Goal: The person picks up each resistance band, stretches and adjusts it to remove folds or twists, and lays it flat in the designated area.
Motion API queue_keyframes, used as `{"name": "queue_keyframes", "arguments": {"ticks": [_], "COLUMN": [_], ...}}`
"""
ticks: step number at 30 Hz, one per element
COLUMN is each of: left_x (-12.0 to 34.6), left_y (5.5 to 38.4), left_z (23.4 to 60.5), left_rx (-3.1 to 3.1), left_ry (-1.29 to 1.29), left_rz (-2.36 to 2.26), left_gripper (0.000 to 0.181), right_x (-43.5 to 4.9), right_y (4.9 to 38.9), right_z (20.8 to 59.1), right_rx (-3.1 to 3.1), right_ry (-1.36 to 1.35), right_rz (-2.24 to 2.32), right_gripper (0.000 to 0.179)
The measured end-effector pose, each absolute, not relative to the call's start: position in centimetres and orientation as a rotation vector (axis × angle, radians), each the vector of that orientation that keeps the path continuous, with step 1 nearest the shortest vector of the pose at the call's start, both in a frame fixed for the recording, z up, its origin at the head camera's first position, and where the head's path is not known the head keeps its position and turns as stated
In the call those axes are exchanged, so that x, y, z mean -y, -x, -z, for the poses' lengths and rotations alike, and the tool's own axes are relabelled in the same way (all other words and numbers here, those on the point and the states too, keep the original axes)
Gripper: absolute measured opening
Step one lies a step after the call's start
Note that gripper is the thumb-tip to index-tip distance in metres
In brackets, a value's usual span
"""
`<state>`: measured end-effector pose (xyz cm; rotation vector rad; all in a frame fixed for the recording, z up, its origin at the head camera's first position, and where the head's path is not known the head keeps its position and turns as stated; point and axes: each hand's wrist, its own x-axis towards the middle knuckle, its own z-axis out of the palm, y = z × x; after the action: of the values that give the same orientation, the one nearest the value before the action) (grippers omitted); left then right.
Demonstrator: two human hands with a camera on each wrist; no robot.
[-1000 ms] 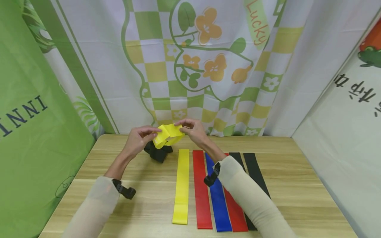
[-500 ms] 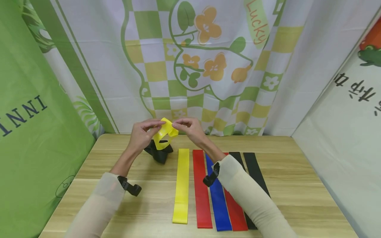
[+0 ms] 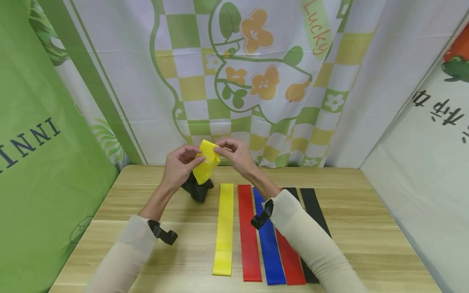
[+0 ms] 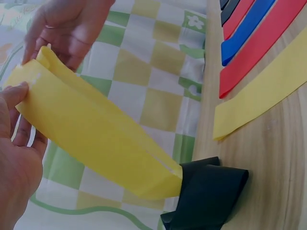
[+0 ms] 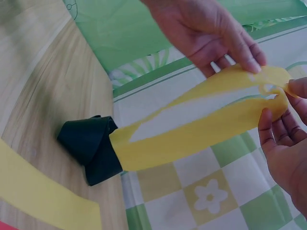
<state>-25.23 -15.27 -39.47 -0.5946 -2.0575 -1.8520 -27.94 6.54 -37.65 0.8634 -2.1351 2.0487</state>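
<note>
A yellow resistance band loop (image 3: pixel 207 165) hangs between both hands above the back of the table. My left hand (image 3: pixel 179 165) pinches its upper end between thumb and fingers. On the other side of that end, my right hand (image 3: pixel 238 156) grips the yellow band as well. In the right wrist view the loop's two sides (image 5: pixel 192 136) stand apart, with a gap between them. Its lower end comes down at a folded black resistance band (image 4: pixel 208 194) on the table; whether they touch I cannot tell.
Right of the hands, bands lie flat side by side on the wooden table (image 3: pixel 366 228): a yellow one (image 3: pixel 222 230), a red one (image 3: pixel 250 234), a blue one (image 3: pixel 270 244), then another red and black ones, partly under the right sleeve. A patterned curtain (image 3: pixel 190 87) hangs behind.
The held yellow band has turned from lying sideways between the hands to hanging more upright, its loop flatter in the head view. My left hand has moved slightly right, closer to the right hand.
</note>
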Motion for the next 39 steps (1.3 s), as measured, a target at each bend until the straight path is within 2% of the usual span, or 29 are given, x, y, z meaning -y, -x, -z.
{"name": "queue_keyframes", "arguments": {"ticks": [15, 32, 39], "left_x": [14.9, 14.5, 14.3], "left_y": [26.2, 25.7, 25.4], "left_z": [40.7, 40.1, 39.6], "left_rx": [2.064, 2.161, 2.071], "left_ry": [0.561, 0.543, 0.581], "left_rz": [2.011, 1.734, 1.788], "left_gripper": [0.047, 0.042, 0.042], "right_x": [-7.2, -7.1, -7.3], "right_y": [27.9, 28.2, 28.4], "right_z": [36.7, 36.7, 36.2], "right_rx": [2.023, 1.900, 1.892], "right_ry": [-1.027, -0.769, -0.749], "right_rz": [-2.104, -2.297, -2.285], "right_gripper": [0.017, 0.015, 0.017]}}
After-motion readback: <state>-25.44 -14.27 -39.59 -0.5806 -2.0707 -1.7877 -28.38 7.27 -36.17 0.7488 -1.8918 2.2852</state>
